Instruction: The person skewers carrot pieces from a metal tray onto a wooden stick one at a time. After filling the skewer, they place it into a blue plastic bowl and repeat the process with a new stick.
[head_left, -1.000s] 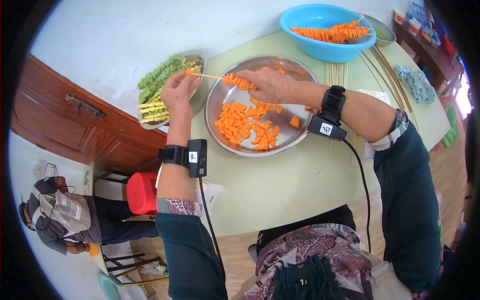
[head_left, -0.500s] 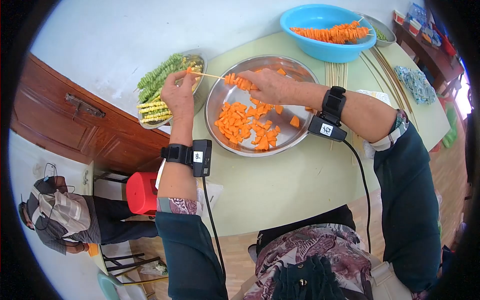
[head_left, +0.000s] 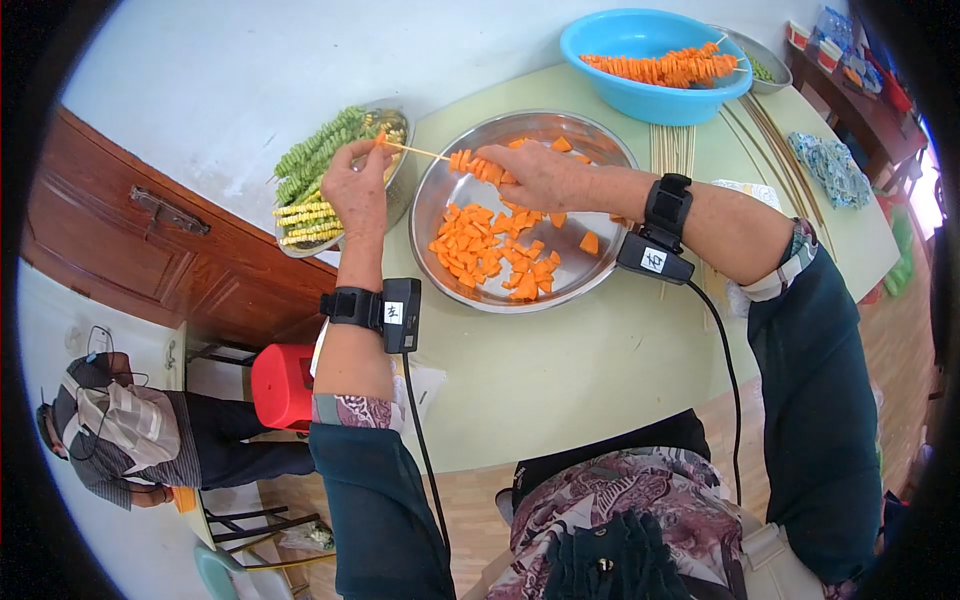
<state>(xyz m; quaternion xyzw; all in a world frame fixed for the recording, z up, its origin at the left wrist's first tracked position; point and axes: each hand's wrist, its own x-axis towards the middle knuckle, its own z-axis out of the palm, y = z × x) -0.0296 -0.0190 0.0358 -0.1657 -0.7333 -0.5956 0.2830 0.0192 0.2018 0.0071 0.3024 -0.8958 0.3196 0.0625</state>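
Observation:
My right hand (head_left: 535, 175) is closed round a wooden skewer (head_left: 420, 152) threaded with orange carrot slices (head_left: 470, 163), above the rear of a steel basin (head_left: 590, 285). My left hand (head_left: 357, 185) pinches a small carrot piece (head_left: 380, 138) at the skewer's left tip. Loose carrot pieces (head_left: 468, 240) lie in the basin below. Beside my left hand, a steel dish (head_left: 402, 190) holds green and yellow vegetable skewers (head_left: 320, 150).
A blue basin (head_left: 640, 100) with carrot skewers stands at the back right. Bare sticks (head_left: 672, 150) and a patterned cloth (head_left: 830, 170) lie on the table (head_left: 560, 380). A red stool (head_left: 283, 385) and another person (head_left: 130, 420) are at the left.
Both hands keep their hold and have barely moved. My left forearm has shifted very slightly left.

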